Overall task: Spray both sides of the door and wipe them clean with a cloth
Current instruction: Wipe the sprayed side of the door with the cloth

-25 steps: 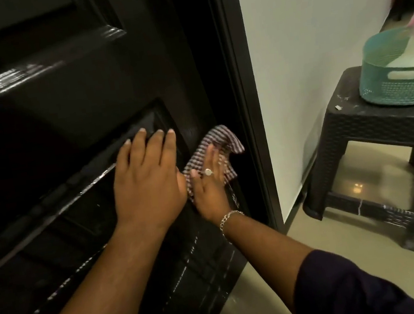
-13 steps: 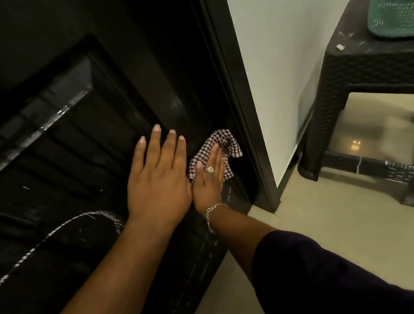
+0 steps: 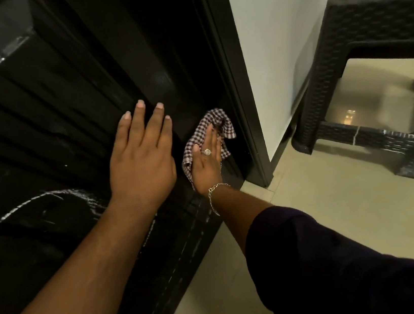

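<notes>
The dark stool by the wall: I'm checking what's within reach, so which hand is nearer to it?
Right. The right hand presses the checked cloth against the door's edge, the wall corner between it and the stool. The left hand lies flat on the door, farther away.

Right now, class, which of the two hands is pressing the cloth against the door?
The right hand, wearing a ring and bracelet, presses the checked cloth. The left hand lies flat on the bare door.

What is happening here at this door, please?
A person is wiping a dark door low down near its edge. The right hand presses a checked cloth flat against it, and the left hand rests open on the panel beside it. A dark stool stands by the wall.
</notes>
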